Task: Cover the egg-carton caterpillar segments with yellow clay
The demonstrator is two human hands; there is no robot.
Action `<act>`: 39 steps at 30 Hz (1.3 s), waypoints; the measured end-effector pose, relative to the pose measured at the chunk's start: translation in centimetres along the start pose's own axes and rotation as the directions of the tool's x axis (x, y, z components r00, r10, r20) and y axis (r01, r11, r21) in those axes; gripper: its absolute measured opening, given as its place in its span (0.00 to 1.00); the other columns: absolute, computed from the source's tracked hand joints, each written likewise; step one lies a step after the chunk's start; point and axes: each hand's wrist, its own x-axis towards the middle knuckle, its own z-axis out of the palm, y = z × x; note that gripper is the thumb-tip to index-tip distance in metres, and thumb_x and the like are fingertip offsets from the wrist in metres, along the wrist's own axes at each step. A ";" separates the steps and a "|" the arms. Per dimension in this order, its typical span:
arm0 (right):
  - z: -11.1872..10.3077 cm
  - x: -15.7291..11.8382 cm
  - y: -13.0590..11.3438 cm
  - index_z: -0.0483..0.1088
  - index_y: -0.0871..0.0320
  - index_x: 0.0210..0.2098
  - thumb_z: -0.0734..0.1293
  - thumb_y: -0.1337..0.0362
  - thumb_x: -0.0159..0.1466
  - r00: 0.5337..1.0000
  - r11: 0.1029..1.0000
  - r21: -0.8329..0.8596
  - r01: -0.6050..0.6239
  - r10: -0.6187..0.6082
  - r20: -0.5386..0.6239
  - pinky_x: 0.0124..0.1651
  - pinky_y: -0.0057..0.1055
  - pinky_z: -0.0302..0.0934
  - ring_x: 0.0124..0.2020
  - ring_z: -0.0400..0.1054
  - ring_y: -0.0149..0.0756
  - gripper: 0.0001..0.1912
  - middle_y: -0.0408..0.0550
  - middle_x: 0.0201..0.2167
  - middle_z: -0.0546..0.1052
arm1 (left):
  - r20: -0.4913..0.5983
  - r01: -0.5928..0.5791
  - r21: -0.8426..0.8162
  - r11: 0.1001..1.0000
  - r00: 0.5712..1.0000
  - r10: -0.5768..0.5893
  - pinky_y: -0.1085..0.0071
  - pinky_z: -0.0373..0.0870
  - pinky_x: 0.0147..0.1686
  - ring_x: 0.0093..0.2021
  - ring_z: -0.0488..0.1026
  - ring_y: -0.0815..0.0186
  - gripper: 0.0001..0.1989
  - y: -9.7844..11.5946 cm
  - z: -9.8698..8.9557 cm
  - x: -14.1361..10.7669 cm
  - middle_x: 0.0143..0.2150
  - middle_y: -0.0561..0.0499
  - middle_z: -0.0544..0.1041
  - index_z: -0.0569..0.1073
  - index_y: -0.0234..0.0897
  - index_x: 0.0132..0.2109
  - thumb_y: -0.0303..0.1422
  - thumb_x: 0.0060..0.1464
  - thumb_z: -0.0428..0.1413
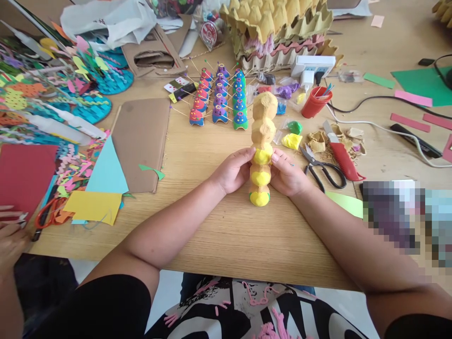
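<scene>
Between my two hands is an egg-carton strip [264,132], a row of several bumps pointing away from me. Its nearer bumps carry yellow clay; the far ones are bare tan card. A bit of green shows at the near end. My left hand [235,170] grips the strip's left edge, thumb by the middle bump. On the right edge my right hand [287,174] holds it, thumb pressed near the yellow clay. Fingers underneath are partly hidden. Beyond it lie a lump of yellow clay [291,141] and a lump of green clay [294,126].
Painted caterpillars [219,96] stand in rows ahead. Scissors [323,169] and a red-handled knife [342,153] lie right, near a red cup [317,102]. Stacked egg trays [278,28] stand behind. Cardboard [141,141] and paper lie left, where another person's hand [12,235] shows.
</scene>
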 end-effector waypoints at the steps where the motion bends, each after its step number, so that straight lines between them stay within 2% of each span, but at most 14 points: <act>1: 0.2 0.0 -0.1 0.79 0.47 0.39 0.91 0.35 0.55 1.000 1.000 0.008 0.003 -0.003 0.005 0.46 0.42 0.84 0.42 0.86 0.47 0.31 0.43 0.32 0.85 | -0.017 0.003 -0.028 1.000 1.000 -0.004 0.67 0.79 0.40 0.36 0.85 0.62 0.18 0.0 0.1 0.0 0.36 0.50 0.88 0.88 0.38 0.44 0.48 0.63 0.79; 3: 0.4 0.0 -0.1 0.79 0.49 0.37 0.93 0.38 0.54 1.000 1.000 0.024 0.008 -0.008 0.011 0.45 0.39 0.83 0.39 0.84 0.44 0.31 0.41 0.29 0.83 | -0.044 0.025 -0.066 0.998 0.999 -0.028 0.68 0.77 0.38 0.34 0.82 0.65 0.11 0.1 0.2 -0.1 0.35 0.51 0.88 0.88 0.37 0.44 0.40 0.71 0.72; 5: 0.5 0.0 -0.2 0.77 0.50 0.34 0.93 0.39 0.55 1.000 0.999 0.034 0.014 -0.014 0.009 0.41 0.36 0.80 0.34 0.81 0.39 0.31 0.39 0.25 0.79 | -0.063 0.047 -0.075 0.996 0.997 -0.052 0.66 0.76 0.39 0.33 0.81 0.64 0.11 0.2 0.4 -0.1 0.34 0.51 0.87 0.87 0.37 0.42 0.36 0.76 0.67; 8: 0.5 0.0 -0.2 0.77 0.50 0.31 0.93 0.39 0.55 1.000 0.999 0.036 0.015 -0.015 0.004 0.37 0.34 0.77 0.29 0.76 0.36 0.31 0.37 0.23 0.76 | -0.076 0.049 -0.081 0.996 0.996 -0.055 0.66 0.75 0.36 0.31 0.79 0.63 0.13 0.3 0.6 -0.1 0.32 0.51 0.85 0.86 0.39 0.38 0.37 0.75 0.69; 12: 0.3 0.0 -0.2 0.79 0.49 0.34 0.93 0.38 0.54 1.000 1.000 0.029 0.003 -0.003 -0.009 0.42 0.40 0.81 0.35 0.81 0.42 0.30 0.41 0.27 0.81 | -0.080 0.031 -0.086 0.996 0.996 -0.038 0.69 0.77 0.34 0.29 0.79 0.65 0.13 0.4 1.1 -0.1 0.31 0.52 0.85 0.86 0.39 0.36 0.39 0.67 0.77; 15: 0.1 -0.1 0.0 0.81 0.48 0.39 0.91 0.37 0.55 1.000 1.000 0.020 0.008 -0.008 -0.023 0.49 0.45 0.84 0.43 0.86 0.48 0.30 0.44 0.32 0.85 | -0.070 0.018 -0.041 0.999 0.997 -0.021 0.69 0.81 0.38 0.34 0.83 0.63 0.14 0.6 1.4 -0.3 0.33 0.51 0.86 0.86 0.38 0.38 0.41 0.66 0.78; 18: 0.0 -0.1 0.0 0.81 0.48 0.41 0.91 0.35 0.55 0.999 1.000 0.012 0.012 -0.012 -0.030 0.50 0.47 0.85 0.47 0.87 0.51 0.31 0.45 0.34 0.86 | -0.029 -0.005 -0.005 1.000 1.000 0.005 0.67 0.82 0.43 0.40 0.87 0.59 0.17 0.6 1.4 -0.4 0.36 0.48 0.88 0.86 0.38 0.38 0.45 0.66 0.78; 21: 0.0 0.0 0.0 0.80 0.48 0.40 0.90 0.35 0.55 1.000 1.000 0.008 0.012 -0.012 -0.029 0.50 0.47 0.84 0.47 0.87 0.51 0.31 0.45 0.34 0.86 | 0.000 -0.029 -0.013 0.999 1.000 0.029 0.67 0.81 0.42 0.40 0.86 0.59 0.19 0.5 1.3 -0.4 0.36 0.48 0.88 0.86 0.38 0.38 0.47 0.63 0.79; 24: 0.0 0.0 -0.1 0.80 0.48 0.40 0.91 0.36 0.54 1.000 1.000 0.009 0.006 -0.006 -0.022 0.49 0.46 0.84 0.44 0.86 0.50 0.31 0.44 0.32 0.85 | 0.010 -0.014 -0.028 1.000 1.000 0.014 0.68 0.78 0.38 0.37 0.83 0.61 0.16 0.6 1.3 -0.5 0.34 0.49 0.86 0.88 0.37 0.38 0.44 0.60 0.81; 32: 0.2 -0.2 0.0 0.81 0.48 0.39 0.93 0.38 0.53 1.000 1.000 0.014 0.006 -0.006 -0.015 0.44 0.41 0.82 0.35 0.82 0.42 0.30 0.40 0.29 0.83 | -0.041 0.010 -0.012 1.000 0.999 -0.011 0.68 0.75 0.37 0.33 0.79 0.65 0.07 0.9 1.5 -0.6 0.33 0.51 0.86 0.89 0.40 0.37 0.34 0.67 0.73; 35: 0.1 -0.2 -0.1 0.81 0.47 0.39 0.93 0.38 0.54 1.000 1.000 0.017 0.005 -0.005 -0.009 0.46 0.41 0.83 0.38 0.83 0.43 0.30 0.41 0.30 0.83 | -0.052 0.021 -0.015 1.000 0.998 -0.022 0.68 0.75 0.37 0.33 0.79 0.64 0.07 0.9 1.4 -0.6 0.33 0.50 0.86 0.89 0.39 0.38 0.34 0.67 0.72; 39: 0.1 -0.2 -0.2 0.81 0.47 0.38 0.91 0.35 0.55 1.000 1.000 0.009 -0.005 0.005 0.020 0.51 0.44 0.85 0.45 0.87 0.48 0.30 0.43 0.33 0.86 | -0.072 0.028 -0.028 0.999 0.997 -0.030 0.66 0.76 0.37 0.34 0.80 0.62 0.13 0.7 1.4 -0.6 0.35 0.48 0.86 0.88 0.38 0.39 0.40 0.70 0.69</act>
